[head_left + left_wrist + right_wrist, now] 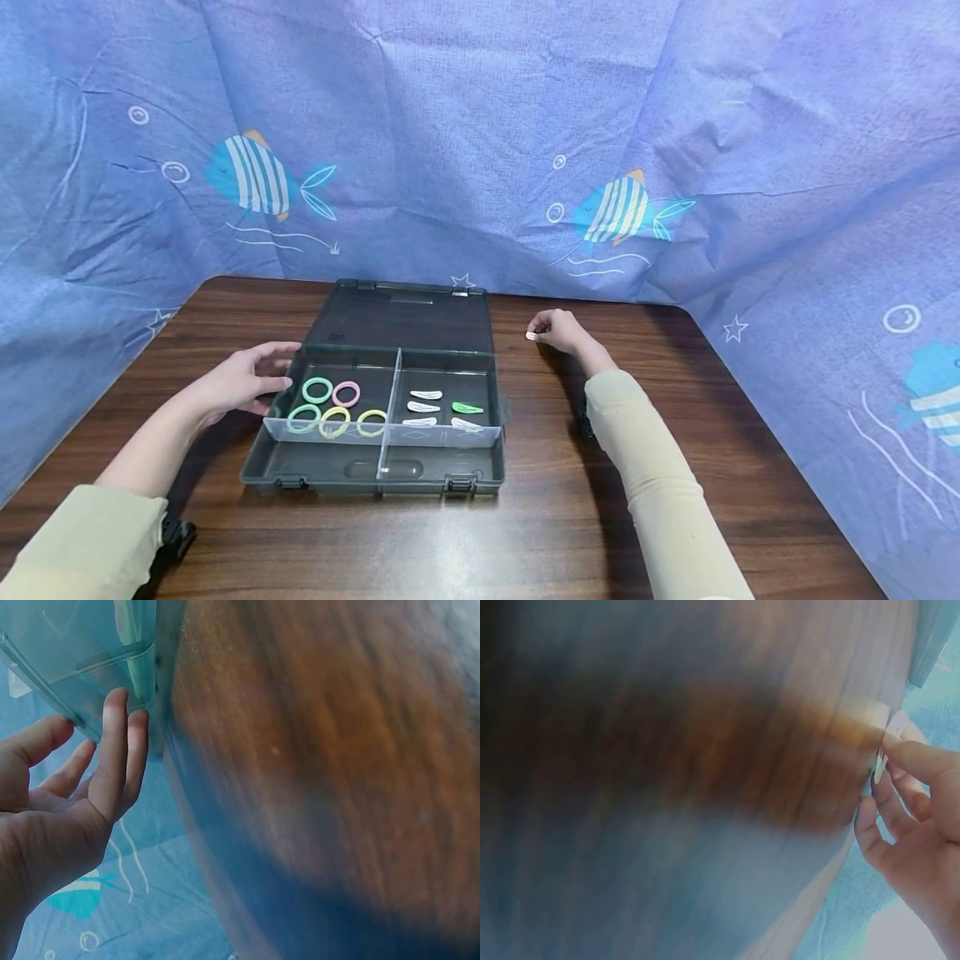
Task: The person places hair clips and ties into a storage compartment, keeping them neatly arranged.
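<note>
A grey see-through divided box (258, 481) lies with its lid (408, 321) folded back. Several green, pink and yellow rings (347, 393) lie in its back left compartment. White snap hair clips (423, 407) and one green hair clip (467, 408) lie in the back right one. My left hand (232, 382) rests against the box's left side, fingers spread; the left wrist view shows these fingers (114, 742) by the box wall. Right of the lid, my right hand (558, 329) pinches a white hair clip (881, 766) between thumb and fingers, near the table's far edge.
The brown wooden table (540, 517) carries the box. A blue cloth (480, 150) with striped fish hangs behind the table and along its sides. Clear dividers (393, 392) split the box, with two shallow compartments along the front.
</note>
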`<state>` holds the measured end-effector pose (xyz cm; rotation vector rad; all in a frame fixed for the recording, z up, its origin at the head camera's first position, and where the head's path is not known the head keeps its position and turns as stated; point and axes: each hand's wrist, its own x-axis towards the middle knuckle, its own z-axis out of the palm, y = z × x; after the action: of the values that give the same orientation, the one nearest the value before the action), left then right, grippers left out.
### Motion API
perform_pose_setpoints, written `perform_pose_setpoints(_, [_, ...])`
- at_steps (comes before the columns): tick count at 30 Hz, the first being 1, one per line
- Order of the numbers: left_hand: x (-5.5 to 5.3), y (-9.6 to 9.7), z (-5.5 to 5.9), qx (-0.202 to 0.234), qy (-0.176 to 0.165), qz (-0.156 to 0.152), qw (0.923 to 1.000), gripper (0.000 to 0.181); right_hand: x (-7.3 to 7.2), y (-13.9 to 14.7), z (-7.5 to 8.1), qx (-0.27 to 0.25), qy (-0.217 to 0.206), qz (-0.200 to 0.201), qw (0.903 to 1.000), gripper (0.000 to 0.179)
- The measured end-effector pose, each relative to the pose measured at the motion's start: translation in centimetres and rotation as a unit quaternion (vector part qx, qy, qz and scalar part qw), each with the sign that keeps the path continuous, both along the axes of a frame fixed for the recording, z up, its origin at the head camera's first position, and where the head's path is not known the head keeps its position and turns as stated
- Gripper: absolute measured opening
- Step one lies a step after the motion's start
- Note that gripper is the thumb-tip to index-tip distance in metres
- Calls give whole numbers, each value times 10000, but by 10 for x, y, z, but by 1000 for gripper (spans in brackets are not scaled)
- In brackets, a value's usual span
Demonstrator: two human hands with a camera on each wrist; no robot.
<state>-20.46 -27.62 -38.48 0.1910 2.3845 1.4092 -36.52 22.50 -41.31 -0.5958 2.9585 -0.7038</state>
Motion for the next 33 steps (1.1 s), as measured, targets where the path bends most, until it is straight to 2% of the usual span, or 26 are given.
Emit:
perform_pose_setpoints(12, [0, 2, 0, 37, 24, -38, 10000, 66, 3, 2, 2, -602, -558, -181, 9965, 8])
perform_pose_setpoints(17, [0, 1, -1, 6, 14, -10, 10000, 66, 5, 1, 6, -966, -644, -307, 9928, 9])
perform_pose_setpoints(21, [0, 1, 0, 9, 21, -7, 10000, 66, 7, 0, 8, -1057, -670, -428, 9912, 10])
perform_pose_setpoints(27, [0, 1, -1, 2, 42, -26, 10000, 65, 12, 0, 12, -1432, -868, -567, 9843, 12])
perform_pose_setpoints(33, [0, 2, -1, 19, 12, -9, 10000, 65, 17, 0, 17, -1621, -955, -407, 9813, 17])
